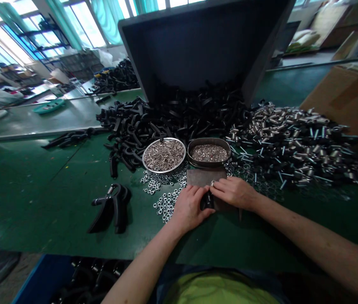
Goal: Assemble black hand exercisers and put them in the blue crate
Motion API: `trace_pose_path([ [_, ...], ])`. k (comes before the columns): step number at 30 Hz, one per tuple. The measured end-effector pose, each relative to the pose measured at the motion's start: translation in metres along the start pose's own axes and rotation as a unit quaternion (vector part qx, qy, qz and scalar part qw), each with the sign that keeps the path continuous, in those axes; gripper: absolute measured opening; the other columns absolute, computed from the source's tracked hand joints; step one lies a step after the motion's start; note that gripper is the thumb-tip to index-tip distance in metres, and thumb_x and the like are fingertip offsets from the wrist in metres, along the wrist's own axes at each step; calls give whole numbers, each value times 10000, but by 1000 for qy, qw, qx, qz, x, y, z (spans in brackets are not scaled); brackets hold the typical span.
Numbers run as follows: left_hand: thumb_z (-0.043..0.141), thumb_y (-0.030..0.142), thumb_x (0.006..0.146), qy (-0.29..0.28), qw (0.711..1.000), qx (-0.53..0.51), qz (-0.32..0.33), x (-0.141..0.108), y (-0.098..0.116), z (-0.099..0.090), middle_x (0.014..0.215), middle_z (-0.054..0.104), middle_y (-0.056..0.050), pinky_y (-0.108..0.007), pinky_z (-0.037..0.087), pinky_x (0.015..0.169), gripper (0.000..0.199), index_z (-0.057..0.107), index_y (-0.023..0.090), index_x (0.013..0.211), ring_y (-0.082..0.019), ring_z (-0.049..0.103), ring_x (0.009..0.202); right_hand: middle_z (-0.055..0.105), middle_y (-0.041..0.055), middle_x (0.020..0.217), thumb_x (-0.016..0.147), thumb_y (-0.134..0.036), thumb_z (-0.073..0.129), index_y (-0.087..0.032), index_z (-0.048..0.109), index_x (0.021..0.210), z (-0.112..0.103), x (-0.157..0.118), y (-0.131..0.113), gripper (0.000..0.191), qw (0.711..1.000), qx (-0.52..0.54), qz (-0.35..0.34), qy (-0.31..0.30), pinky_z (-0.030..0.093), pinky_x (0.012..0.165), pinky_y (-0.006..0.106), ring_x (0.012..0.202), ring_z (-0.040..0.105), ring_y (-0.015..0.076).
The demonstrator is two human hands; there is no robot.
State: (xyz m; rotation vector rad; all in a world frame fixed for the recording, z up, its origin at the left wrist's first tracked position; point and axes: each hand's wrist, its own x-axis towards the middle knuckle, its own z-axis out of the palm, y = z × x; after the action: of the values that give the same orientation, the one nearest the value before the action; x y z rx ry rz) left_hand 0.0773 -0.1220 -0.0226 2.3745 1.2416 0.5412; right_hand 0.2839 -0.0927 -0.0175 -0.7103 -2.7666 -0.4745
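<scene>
"On the table (55,223), what does the left hand (190,207) have?"

"A black part (209,202). Fingers and thumb are curled round it, over the plate (200,177) and between the two hands."

"And the right hand (234,192)?"

"Fingers bent, tips right against the part, by a small silver piece (212,183). Whether they pinch that piece or only touch it, I can't tell."

"What's just beyond the plate?"

"Two vessels side by side: a round dish (164,172) of metal pins on the left, and an oval tin (194,162) of small metal bits on the right."

"Those loose nuts (166,205)?"

"Scattered beside the left hand and up to the dish. Farther left stands a black clamp (120,207), well apart from the hands."

"Behind the vessels?"

"A heap of black handles (179,114), spilling from a tipped grey bin (198,50). To its right lies a pile of silver and black pieces (308,147), with a carton (346,97) behind."

"Anything below?"

"A blue crate (36,280), with more black and silver things inside."
</scene>
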Motion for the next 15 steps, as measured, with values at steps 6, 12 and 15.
trace_pose_path([
  [6, 761, 451, 625, 17, 997, 4, -72, -1, 2, 4, 1031, 608, -92, -387, 437, 857, 598, 545, 154, 1098, -256, 522, 988, 641, 70, 905, 870, -388, 505, -188, 592, 1031, -32, -78, -22, 271, 947, 48, 306, -81, 422, 628, 287, 806, 582, 199],
  [12, 795, 456, 555, 14, 995, 6, -99, 5, 3, 0, 1010, 589, -73, -384, 436, 844, 556, 593, 190, 999, -255, 530, 979, 640, 82, 805, 866, -432, 435, -192, 575, 857, -32, -134, -42, 278, 886, 62, 447, -111, 453, 581, 350, 693, 611, 236],
  [15, 795, 456, 549, 11, 995, 7, -101, 6, 4, -1, 1005, 588, -73, -378, 440, 838, 561, 601, 184, 1000, -253, 533, 970, 661, 53, 790, 885, -418, 408, -218, 564, 914, -51, -104, -39, 256, 860, 153, 480, -81, 451, 522, 315, 619, 625, 208],
])
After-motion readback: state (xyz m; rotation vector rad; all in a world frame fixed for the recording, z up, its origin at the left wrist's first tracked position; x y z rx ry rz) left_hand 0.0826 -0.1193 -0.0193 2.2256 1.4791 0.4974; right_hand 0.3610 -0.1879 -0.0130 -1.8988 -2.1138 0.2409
